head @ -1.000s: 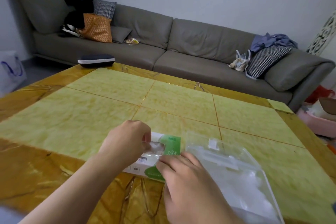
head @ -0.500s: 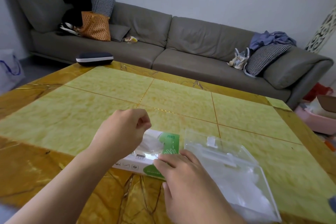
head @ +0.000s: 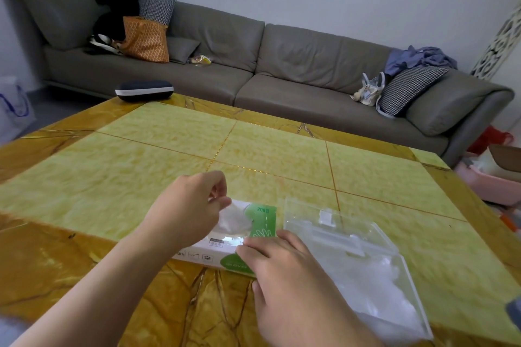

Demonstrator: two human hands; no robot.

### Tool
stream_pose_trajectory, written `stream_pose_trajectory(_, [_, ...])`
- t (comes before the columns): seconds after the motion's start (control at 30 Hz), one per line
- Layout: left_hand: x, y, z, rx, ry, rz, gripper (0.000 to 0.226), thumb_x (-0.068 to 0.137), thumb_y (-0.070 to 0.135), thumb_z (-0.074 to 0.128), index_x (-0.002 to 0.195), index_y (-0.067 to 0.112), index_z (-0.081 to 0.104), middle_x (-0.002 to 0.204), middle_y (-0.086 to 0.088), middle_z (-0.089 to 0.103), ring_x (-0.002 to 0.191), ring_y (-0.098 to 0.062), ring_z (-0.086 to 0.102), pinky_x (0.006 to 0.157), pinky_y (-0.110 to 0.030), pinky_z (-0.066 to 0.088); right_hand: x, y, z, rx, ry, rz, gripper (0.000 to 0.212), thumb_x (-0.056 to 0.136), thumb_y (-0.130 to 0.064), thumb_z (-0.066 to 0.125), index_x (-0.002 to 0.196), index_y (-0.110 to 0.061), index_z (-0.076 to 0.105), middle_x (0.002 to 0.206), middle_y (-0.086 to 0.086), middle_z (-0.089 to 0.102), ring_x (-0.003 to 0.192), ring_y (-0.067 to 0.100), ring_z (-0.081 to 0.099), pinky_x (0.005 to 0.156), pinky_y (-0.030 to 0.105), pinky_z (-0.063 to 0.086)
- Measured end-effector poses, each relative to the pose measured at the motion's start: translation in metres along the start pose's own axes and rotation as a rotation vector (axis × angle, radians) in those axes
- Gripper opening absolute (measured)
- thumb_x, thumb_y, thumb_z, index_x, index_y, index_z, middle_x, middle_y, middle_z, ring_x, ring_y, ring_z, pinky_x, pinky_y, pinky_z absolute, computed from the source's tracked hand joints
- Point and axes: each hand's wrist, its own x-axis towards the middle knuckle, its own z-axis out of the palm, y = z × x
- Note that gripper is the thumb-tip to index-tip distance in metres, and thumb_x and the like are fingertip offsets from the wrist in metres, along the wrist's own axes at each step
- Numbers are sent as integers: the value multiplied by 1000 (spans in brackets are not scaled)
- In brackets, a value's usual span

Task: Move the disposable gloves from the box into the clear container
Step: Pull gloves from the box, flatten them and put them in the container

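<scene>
Thin, cloudy plastic is bunching up out of the box (head: 225,239), where the left hand (head: 189,211) is pinching a glove (head: 235,220) between thumb and curled fingers just above the opening. The glove is hanging from those fingertips with its lower part still lying in the slot. The box is lying flat on the table (head: 141,172), white on its near side and green at its right end, with a hand outline printed there. The right hand (head: 284,282) is resting on the box's near right corner, fingers fairly straight and pressing down on the green end, gripping nothing. The two hands are sitting close together but not touching, one at each end of the box.

Just right of the box, nearly touching it, the container (head: 349,259) is standing on the table with its clear lid tilted up at the far side; pale gloves are already lying inside, towards its near end.

At the table's far left corner a dark case (head: 144,90) with a white band is lying. Behind it a grey sofa (head: 296,65) is running along the wall, carrying an orange bag (head: 145,39), checked cushions and a blue cloth (head: 420,58).
</scene>
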Motion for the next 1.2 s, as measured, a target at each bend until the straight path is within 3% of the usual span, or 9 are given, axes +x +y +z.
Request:
stream_pose_trajectory(0.13, [-1,5,-3,-133,83,-41,16,97,25,66,83,27,60,87,12,69,85,-7,64,71,-27,51,1,1,0,-21,0,-14,63,96,-16,58,156,-25,42,162,-10,35,148,14,24,99,8,-28])
stream_pose_trajectory(0.2, [0,7,-2,-151,105,-81,16,99,25,64,84,26,59,82,8,70,71,-10,63,61,-30,51,1,1,0,-26,-4,-15,63,95,-15,59,155,-24,43,162,-9,37,148,14,27,101,10,-28])
stream_pose_trajectory(0.3, [0,10,0,-181,59,-120,14,101,27,61,88,24,58,79,7,72,51,-5,53,47,-21,42,0,0,1,-27,6,-17,65,95,-15,59,156,-25,42,161,-9,37,148,13,26,101,11,-29])
stream_pose_trajectory(0.43, [-6,13,3,-143,-46,-61,16,92,39,74,94,30,61,85,12,72,73,-2,67,55,-13,46,-1,-2,-1,-30,2,-11,64,96,-15,58,157,-24,40,162,-9,36,148,16,25,102,11,-26])
stream_pose_trajectory(0.57, [-5,11,1,-198,58,-54,16,90,21,77,80,29,69,70,17,73,73,7,66,58,-8,47,-1,-4,-4,-16,-8,5,63,97,-15,56,157,-26,40,162,-10,35,147,15,22,94,6,-30])
stream_pose_trajectory(0.73, [-2,10,-6,-407,165,-157,15,87,16,81,85,29,74,76,16,76,75,2,71,75,-27,60,-2,-2,-2,-25,-10,-3,62,96,-15,58,155,-26,42,160,-11,37,147,14,26,95,6,-30])
stream_pose_trajectory(0.93, [-3,12,-19,-728,245,-168,19,84,15,84,97,26,76,88,8,78,80,-11,71,77,-21,60,0,1,3,-71,-5,-25,64,91,-15,61,152,-23,44,157,-8,40,144,15,34,103,11,-27])
stream_pose_trajectory(1.2, [-8,26,-31,-1002,277,-25,26,81,12,83,106,18,76,94,-4,78,84,-17,70,84,-30,60,2,2,5,-73,-2,-41,63,94,-16,58,154,-22,39,161,-8,34,149,14,28,110,16,-25])
